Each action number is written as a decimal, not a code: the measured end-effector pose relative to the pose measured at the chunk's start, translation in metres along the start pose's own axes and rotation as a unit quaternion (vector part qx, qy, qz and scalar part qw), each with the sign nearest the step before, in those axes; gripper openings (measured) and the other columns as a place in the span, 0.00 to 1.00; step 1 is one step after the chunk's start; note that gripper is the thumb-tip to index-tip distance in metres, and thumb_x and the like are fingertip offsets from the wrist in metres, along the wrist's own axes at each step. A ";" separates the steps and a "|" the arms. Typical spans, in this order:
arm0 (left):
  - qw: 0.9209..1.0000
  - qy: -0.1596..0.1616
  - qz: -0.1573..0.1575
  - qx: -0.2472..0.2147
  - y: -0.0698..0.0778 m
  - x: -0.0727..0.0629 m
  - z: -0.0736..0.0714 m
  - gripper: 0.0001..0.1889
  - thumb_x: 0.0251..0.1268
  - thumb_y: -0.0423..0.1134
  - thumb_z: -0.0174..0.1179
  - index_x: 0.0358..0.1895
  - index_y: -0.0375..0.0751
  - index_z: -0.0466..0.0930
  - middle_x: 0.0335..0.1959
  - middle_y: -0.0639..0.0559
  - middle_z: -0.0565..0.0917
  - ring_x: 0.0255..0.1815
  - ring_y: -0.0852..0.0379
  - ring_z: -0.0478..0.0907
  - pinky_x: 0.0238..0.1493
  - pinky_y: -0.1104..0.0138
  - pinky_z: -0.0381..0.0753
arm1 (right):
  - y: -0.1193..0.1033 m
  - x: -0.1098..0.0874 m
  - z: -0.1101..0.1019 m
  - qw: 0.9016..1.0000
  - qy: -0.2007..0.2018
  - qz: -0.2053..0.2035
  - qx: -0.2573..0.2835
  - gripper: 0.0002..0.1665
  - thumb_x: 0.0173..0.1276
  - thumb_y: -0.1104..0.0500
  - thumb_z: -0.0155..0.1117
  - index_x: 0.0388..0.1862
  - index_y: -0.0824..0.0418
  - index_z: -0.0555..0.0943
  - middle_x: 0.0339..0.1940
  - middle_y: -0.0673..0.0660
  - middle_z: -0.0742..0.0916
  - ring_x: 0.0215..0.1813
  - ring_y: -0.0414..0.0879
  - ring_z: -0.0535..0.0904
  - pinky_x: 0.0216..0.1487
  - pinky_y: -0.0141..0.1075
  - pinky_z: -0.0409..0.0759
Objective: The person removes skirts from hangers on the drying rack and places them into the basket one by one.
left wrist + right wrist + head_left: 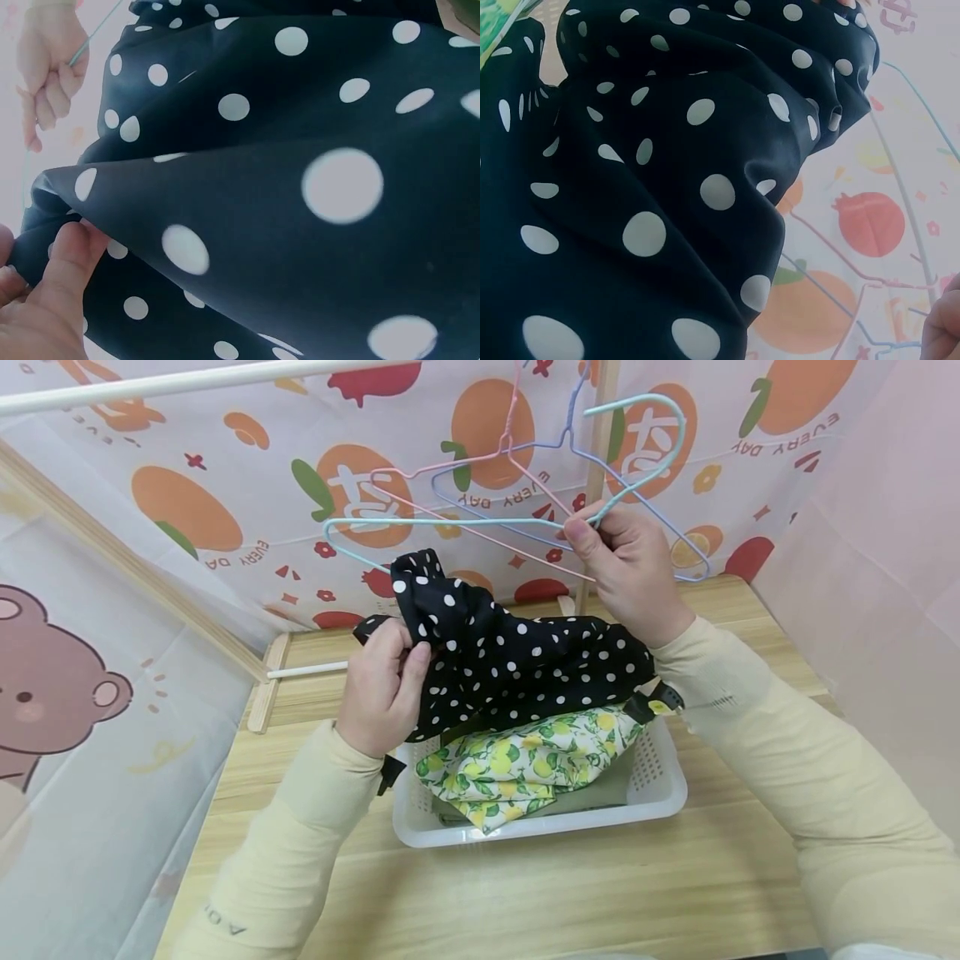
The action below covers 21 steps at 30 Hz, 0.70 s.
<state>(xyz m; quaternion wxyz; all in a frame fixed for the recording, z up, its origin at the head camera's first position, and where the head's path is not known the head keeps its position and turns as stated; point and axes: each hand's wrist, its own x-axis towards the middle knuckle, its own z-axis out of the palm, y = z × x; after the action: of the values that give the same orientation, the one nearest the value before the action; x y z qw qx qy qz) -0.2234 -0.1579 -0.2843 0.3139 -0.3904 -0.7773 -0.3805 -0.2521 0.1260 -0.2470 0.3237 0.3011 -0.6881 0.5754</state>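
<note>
My left hand (381, 693) pinches the edge of a black garment with white dots (525, 664); its exact kind does not show. A light-turquoise clothes hanger (450, 521) is held by my right hand (633, 564) near the base of its hook. One lower end of the hanger passes behind or into the dotted cloth close to my left fingers; which of the two cannot be told. The cloth hangs over a white basket (547, 835). In the left wrist view my left thumb (64, 277) lies against the dotted fabric (240, 195).
A lemon-print cloth (525, 764) lies in the basket on the wooden table (600, 893). Behind hang a pink hanger (435, 467) and a blue hanger (660, 518). A white rod (187, 378) crosses above, and a wooden post (150, 564) stands left.
</note>
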 end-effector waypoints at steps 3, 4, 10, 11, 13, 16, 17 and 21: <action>1.000 -0.022 0.002 -0.001 0.000 -0.002 0.002 0.08 0.68 0.29 0.51 0.29 0.32 0.68 0.27 0.44 0.72 0.29 0.51 0.70 0.29 0.66 0.66 | 0.000 0.000 0.000 1.000 0.000 -0.002 -0.001 0.09 0.71 0.67 0.55 0.37 0.72 0.82 0.17 0.59 0.73 0.19 0.42 0.62 0.20 0.31 0.57; 1.000 -0.029 0.004 -0.001 0.001 -0.002 0.003 0.08 0.68 0.30 0.51 0.29 0.33 0.68 0.27 0.44 0.72 0.29 0.52 0.70 0.29 0.66 0.66 | 0.001 0.000 -0.001 1.000 0.000 -0.002 -0.001 0.09 0.71 0.67 0.55 0.37 0.73 0.82 0.17 0.60 0.74 0.19 0.42 0.62 0.20 0.31 0.58; 0.998 -0.049 0.027 -0.030 0.000 -0.006 0.009 0.10 0.71 0.34 0.48 0.30 0.33 0.69 0.29 0.45 0.72 0.31 0.51 0.68 0.32 0.65 0.66 | 0.002 0.000 -0.001 1.000 0.009 0.005 -0.001 0.10 0.72 0.68 0.55 0.37 0.74 0.81 0.17 0.58 0.72 0.19 0.41 0.61 0.19 0.31 0.56; 0.998 -0.051 0.032 -0.036 0.000 -0.006 0.010 0.11 0.72 0.35 0.48 0.30 0.33 0.69 0.29 0.45 0.72 0.31 0.51 0.68 0.32 0.65 0.65 | 0.003 0.000 -0.001 1.000 0.009 0.005 -0.003 0.10 0.72 0.68 0.55 0.37 0.74 0.81 0.17 0.58 0.72 0.19 0.41 0.60 0.19 0.31 0.55; 0.996 -0.058 0.043 -0.044 -0.001 -0.008 0.012 0.13 0.74 0.38 0.46 0.30 0.33 0.68 0.30 0.44 0.72 0.31 0.51 0.68 0.32 0.65 0.65 | 0.003 0.001 0.000 1.000 0.007 0.005 -0.006 0.10 0.72 0.67 0.55 0.37 0.74 0.81 0.16 0.59 0.72 0.18 0.41 0.60 0.18 0.31 0.55; 0.995 -0.071 0.054 -0.054 -0.002 -0.011 0.015 0.16 0.76 0.41 0.44 0.29 0.34 0.66 0.28 0.45 0.69 0.29 0.53 0.65 0.29 0.68 0.62 | 0.002 0.001 0.000 1.000 -0.002 0.001 -0.007 0.10 0.72 0.67 0.55 0.37 0.73 0.81 0.15 0.60 0.71 0.17 0.42 0.60 0.17 0.31 0.54; 0.994 -0.076 0.056 -0.056 -0.002 -0.011 0.016 0.17 0.76 0.41 0.44 0.28 0.34 0.64 0.26 0.46 0.67 0.27 0.54 0.63 0.28 0.69 0.60 | 0.002 0.002 -0.001 1.000 -0.003 0.001 -0.007 0.10 0.72 0.66 0.55 0.37 0.73 0.81 0.15 0.59 0.71 0.17 0.42 0.60 0.16 0.31 0.54; 0.991 -0.097 0.057 -0.065 -0.002 -0.014 0.017 0.15 0.74 0.36 0.46 0.26 0.36 0.62 0.24 0.49 0.62 0.25 0.57 0.60 0.26 0.70 0.57 | 0.002 0.002 0.000 1.000 0.000 0.001 -0.004 0.10 0.72 0.67 0.55 0.37 0.72 0.82 0.16 0.55 0.69 0.17 0.42 0.60 0.17 0.31 0.54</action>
<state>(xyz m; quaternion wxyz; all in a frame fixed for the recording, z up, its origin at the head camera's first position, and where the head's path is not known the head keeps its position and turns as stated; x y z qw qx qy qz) -0.2212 -0.1498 -0.3051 0.2320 -0.4892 -0.7539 -0.3722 -0.2546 0.1267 -0.2468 0.3243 0.2986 -0.6907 0.5732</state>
